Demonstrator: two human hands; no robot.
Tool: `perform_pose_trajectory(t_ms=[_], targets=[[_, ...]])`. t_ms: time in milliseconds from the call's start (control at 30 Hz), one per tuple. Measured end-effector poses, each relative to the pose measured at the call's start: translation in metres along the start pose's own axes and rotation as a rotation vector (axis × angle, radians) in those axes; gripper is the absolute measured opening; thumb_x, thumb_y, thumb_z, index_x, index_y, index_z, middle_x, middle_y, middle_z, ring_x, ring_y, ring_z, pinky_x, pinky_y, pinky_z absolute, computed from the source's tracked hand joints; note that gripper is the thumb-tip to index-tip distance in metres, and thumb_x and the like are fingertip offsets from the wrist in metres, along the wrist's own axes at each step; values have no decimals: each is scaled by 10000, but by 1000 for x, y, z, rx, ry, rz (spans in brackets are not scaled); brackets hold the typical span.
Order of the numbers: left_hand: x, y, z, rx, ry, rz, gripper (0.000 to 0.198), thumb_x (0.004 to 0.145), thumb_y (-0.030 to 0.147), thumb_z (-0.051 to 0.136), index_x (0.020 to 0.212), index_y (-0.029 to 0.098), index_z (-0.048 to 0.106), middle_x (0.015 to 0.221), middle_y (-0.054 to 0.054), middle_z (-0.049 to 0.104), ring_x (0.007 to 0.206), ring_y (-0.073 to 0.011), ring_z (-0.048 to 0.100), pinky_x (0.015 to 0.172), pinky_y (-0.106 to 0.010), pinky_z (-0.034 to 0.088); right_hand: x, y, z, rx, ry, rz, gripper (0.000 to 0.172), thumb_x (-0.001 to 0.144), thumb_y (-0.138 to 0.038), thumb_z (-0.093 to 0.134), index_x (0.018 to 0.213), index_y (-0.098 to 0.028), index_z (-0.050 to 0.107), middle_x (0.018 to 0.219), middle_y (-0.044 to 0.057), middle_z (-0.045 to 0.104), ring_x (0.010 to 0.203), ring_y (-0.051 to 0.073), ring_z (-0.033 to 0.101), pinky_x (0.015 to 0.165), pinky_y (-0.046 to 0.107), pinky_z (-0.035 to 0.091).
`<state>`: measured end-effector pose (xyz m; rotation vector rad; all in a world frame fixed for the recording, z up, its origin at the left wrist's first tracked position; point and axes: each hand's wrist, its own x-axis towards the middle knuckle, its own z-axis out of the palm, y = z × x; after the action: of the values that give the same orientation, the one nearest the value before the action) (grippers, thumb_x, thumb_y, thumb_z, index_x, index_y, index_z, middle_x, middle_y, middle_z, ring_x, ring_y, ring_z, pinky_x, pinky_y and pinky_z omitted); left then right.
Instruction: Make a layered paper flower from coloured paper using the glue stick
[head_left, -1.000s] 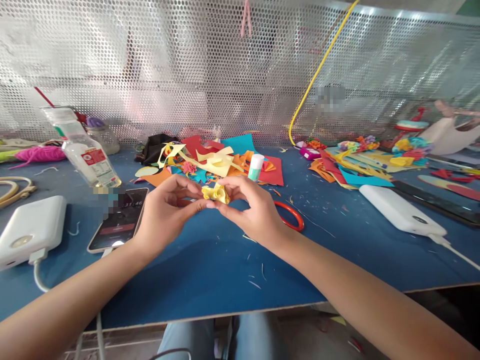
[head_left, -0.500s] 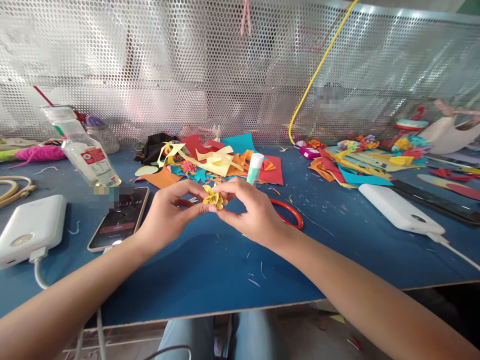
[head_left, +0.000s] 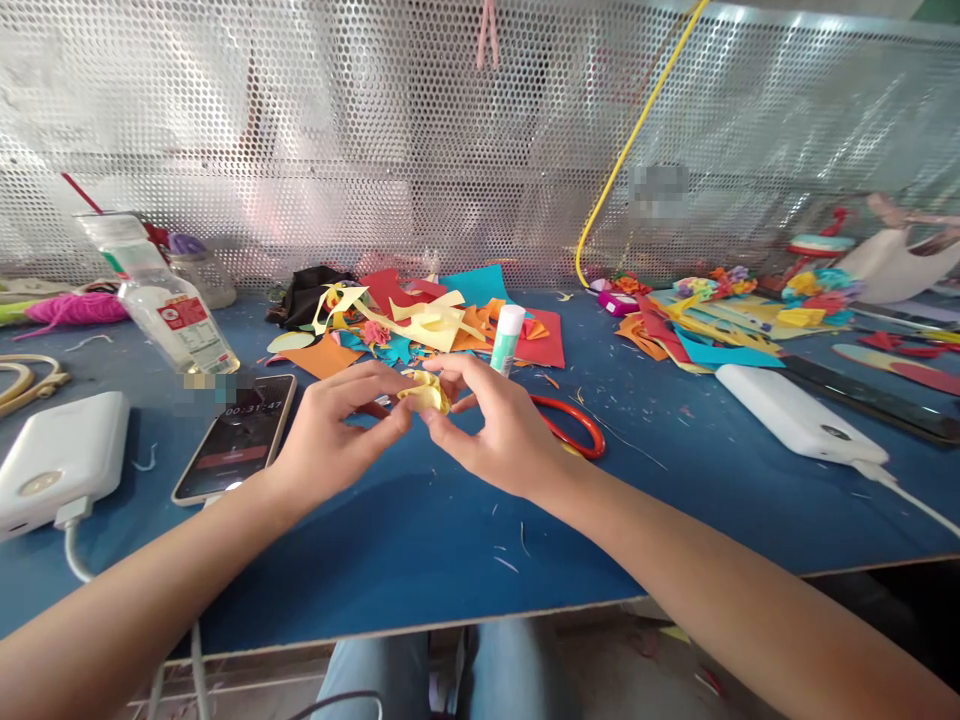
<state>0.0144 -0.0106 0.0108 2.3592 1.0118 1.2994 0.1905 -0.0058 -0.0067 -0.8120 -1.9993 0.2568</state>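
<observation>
A small yellow paper flower is held between my two hands above the blue table. My left hand pinches its left side with thumb and fingers. My right hand grips the right side the same way, and its fingers hide part of the petals. Just behind my right hand a glue stick stands upright with its white cap on. Red scissor-like handles lie beside that hand, their other end hidden behind it.
Coloured paper scraps are heaped behind my hands. On the left are a phone, a white power bank and a tilted bottle. Another power bank and more paper lie right. A perforated metal panel backs the table.
The yellow flower has been turned in my fingers, so its curled petals face differently and its smoother outer side shows. Both hands stay in nearly the same place.
</observation>
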Motion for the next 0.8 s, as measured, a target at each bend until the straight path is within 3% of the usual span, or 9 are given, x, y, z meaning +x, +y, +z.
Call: perform_pose_trajectory(t_ms=[133,233,333,500,633,800], targets=[[0,2,1,70,-39,56,178,783,149,529,889,197,665,818,-27,618,717,-111,568,591,-173,461,1,-3,0,-78,30,-48,291,787,-179,492,1075,-210,460,1025,72,520,971,193,508,788,335,460],[0,3,3,81,-63,43,195,785,170,520,908,194,669,844,-36,628,710,-118,577,592,-182,471,3,-4,-2,-109,40,-86,179,806,-188,482,982,-212,496,976,67,519,966,195,502,807,345,446],[-1,4,5,68,-28,-47,204,777,206,542,943,186,660,843,-33,648,690,-113,586,573,-172,488,4,-3,-2,-139,42,-71,124,830,-227,479,944,-200,521,935,59,541,921,190,515,812,347,436],[-4,4,7,38,84,-203,386,744,240,602,1126,205,563,795,2,672,631,-90,601,608,-170,524,5,2,-2,-140,77,-81,131,827,-242,506,944,-208,553,933,52,554,906,184,525,805,343,437],[-4,4,7,78,84,-205,340,740,256,600,1076,209,606,799,0,689,602,-91,599,603,-187,535,5,4,-2,-154,107,-126,105,813,-233,527,898,-202,580,874,44,544,874,177,530,780,336,443],[-3,4,6,55,53,-224,315,739,275,605,1040,187,633,769,-20,691,607,-111,606,583,-204,531,6,3,-3,-67,89,-73,68,823,-211,521,794,-183,576,829,26,543,824,143,538,765,292,439]])
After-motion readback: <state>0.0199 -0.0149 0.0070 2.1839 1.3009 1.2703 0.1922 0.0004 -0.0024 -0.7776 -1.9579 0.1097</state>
